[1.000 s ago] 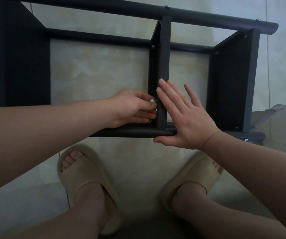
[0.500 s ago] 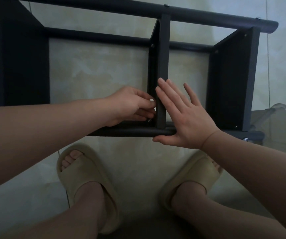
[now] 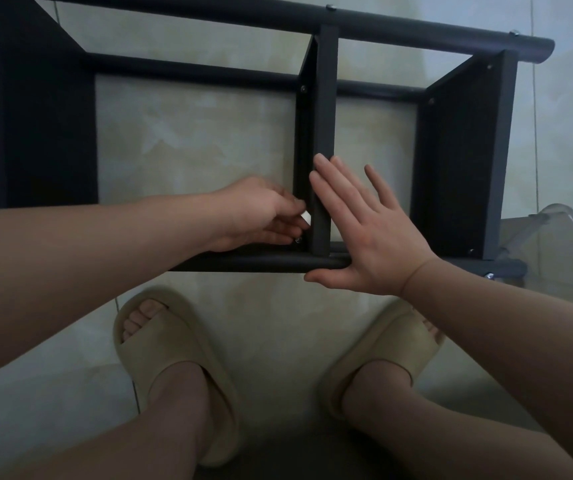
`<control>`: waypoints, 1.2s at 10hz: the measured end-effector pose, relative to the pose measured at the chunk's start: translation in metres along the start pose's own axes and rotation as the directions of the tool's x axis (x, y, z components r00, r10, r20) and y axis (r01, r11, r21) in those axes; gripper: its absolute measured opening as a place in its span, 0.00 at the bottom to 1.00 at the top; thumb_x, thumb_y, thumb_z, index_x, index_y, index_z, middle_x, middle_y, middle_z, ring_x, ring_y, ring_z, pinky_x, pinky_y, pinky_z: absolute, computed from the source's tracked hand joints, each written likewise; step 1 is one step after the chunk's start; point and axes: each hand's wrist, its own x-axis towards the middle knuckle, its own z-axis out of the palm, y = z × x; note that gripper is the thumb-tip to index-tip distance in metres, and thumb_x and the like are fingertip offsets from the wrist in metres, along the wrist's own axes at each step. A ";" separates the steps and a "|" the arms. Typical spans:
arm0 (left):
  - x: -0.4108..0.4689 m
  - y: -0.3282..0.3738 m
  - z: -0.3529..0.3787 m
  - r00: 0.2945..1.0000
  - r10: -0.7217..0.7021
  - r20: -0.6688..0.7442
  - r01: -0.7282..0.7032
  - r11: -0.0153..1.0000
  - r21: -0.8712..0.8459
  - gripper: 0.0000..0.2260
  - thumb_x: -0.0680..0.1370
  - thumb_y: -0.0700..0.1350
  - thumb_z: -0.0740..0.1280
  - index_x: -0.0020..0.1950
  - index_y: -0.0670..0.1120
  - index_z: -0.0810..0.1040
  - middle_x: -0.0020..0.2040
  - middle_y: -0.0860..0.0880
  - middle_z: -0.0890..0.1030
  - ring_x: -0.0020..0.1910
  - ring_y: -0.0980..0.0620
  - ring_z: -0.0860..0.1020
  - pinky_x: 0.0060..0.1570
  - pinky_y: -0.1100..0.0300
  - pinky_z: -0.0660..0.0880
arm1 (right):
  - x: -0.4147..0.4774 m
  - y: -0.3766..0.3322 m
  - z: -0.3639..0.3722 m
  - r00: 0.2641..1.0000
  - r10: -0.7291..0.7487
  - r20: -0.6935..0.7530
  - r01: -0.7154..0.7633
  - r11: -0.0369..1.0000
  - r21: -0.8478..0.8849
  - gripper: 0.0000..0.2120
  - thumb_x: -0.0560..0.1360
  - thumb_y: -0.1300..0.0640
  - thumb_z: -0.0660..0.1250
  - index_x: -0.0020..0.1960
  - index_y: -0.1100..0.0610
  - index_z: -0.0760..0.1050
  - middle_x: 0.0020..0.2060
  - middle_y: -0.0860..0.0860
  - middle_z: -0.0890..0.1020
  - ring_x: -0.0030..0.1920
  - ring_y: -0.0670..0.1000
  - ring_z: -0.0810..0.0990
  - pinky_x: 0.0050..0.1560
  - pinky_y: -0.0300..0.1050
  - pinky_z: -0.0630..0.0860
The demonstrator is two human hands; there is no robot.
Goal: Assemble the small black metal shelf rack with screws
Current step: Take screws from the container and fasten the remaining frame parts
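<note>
Rack (image 3: pixel 209 15) looks nearly built; our flat right hand (image 3: pixel 364 233) braces the divider (image 3: pixel 325 98), left hand (image 3: pixel 261 213) pinching a pale bit (image 3: pixel 306 216) above one seemingly unfinished screw (image 3: pixel 298 240).

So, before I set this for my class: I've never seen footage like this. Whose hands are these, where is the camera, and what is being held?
There is no machine here: a person works with bare hands. The single picture comes from a camera worn on the head, looking down, so you see both arms and the feet in slippers. A black rack rests on the tiled floor. The right hand presses flat, fingers straight, against the rack's middle panel. The left hand pinches a small white piece beside that panel, just above a screw. I cannot tell what the piece is. A clear plastic thing sits at the right edge.
</note>
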 end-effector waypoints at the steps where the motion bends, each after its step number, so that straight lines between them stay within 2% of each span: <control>1: -0.001 -0.002 -0.001 1.000 0.014 -0.005 -0.014 0.999 0.046 0.06 0.82 0.41 0.65 0.46 0.43 0.77 0.34 0.50 0.84 0.36 0.54 0.81 0.38 0.62 0.79 | 0.000 0.000 0.001 1.000 -0.002 -0.004 0.002 1.000 -0.005 0.53 0.73 0.26 0.59 0.82 0.62 0.51 0.82 0.56 0.50 0.82 0.56 0.47 0.78 0.66 0.52; 2: -0.003 -0.003 -0.003 0.999 0.035 0.005 -0.035 0.995 0.097 0.07 0.83 0.41 0.64 0.46 0.43 0.77 0.33 0.51 0.83 0.35 0.55 0.80 0.41 0.62 0.80 | 0.000 0.000 0.001 1.000 -0.001 -0.011 0.001 1.000 0.001 0.53 0.73 0.26 0.59 0.82 0.62 0.51 0.82 0.57 0.50 0.82 0.56 0.48 0.78 0.66 0.52; 3: -0.006 -0.004 -0.006 0.999 0.052 0.015 -0.054 0.987 0.150 0.08 0.83 0.40 0.63 0.45 0.42 0.77 0.35 0.49 0.83 0.37 0.54 0.79 0.45 0.60 0.79 | 0.000 -0.001 0.001 1.000 0.000 -0.012 0.000 1.000 0.002 0.53 0.73 0.26 0.60 0.82 0.62 0.51 0.82 0.57 0.50 0.82 0.56 0.48 0.78 0.66 0.53; 5: -0.009 -0.004 -0.010 0.996 0.075 0.042 -0.083 0.960 0.268 0.08 0.83 0.39 0.63 0.44 0.42 0.77 0.40 0.47 0.82 0.38 0.53 0.80 0.45 0.61 0.79 | 0.000 -0.001 0.000 1.000 0.001 -0.005 -0.001 1.000 -0.002 0.54 0.73 0.26 0.61 0.82 0.63 0.51 0.82 0.57 0.50 0.82 0.56 0.48 0.78 0.67 0.53; 8: -0.010 -0.007 -0.015 0.990 0.102 0.095 -0.132 0.908 0.398 0.07 0.82 0.39 0.65 0.44 0.44 0.79 0.41 0.46 0.84 0.42 0.50 0.81 0.52 0.54 0.79 | 0.000 -0.001 0.001 1.000 0.002 0.005 -0.002 1.000 -0.006 0.54 0.73 0.25 0.59 0.82 0.62 0.49 0.82 0.56 0.49 0.82 0.56 0.47 0.78 0.66 0.52; 10: -0.009 -0.006 -0.019 0.984 0.105 0.144 -0.164 0.854 0.494 0.07 0.81 0.39 0.67 0.44 0.46 0.79 0.38 0.51 0.85 0.38 0.55 0.81 0.46 0.60 0.77 | 0.000 0.001 0.001 1.000 0.002 0.004 -0.002 1.000 -0.010 0.54 0.73 0.25 0.59 0.82 0.62 0.49 0.82 0.56 0.49 0.82 0.55 0.47 0.78 0.66 0.51; 11: -0.008 -0.008 -0.019 0.981 0.104 0.164 -0.177 0.827 0.534 0.06 0.81 0.40 0.67 0.44 0.45 0.80 0.37 0.53 0.84 0.36 0.56 0.80 0.44 0.60 0.76 | 0.000 0.000 0.002 1.000 0.002 -0.003 -0.002 1.000 -0.003 0.53 0.73 0.25 0.59 0.82 0.62 0.49 0.82 0.56 0.49 0.82 0.55 0.47 0.78 0.66 0.51; 12: -0.007 -0.008 -0.022 0.974 0.111 0.196 -0.208 0.776 0.595 0.06 0.80 0.41 0.69 0.43 0.47 0.81 0.37 0.50 0.82 0.37 0.54 0.77 0.44 0.57 0.73 | 0.000 0.000 0.002 1.000 0.003 -0.001 -0.003 1.000 -0.006 0.53 0.73 0.25 0.59 0.82 0.62 0.49 0.82 0.56 0.49 0.82 0.55 0.47 0.78 0.66 0.52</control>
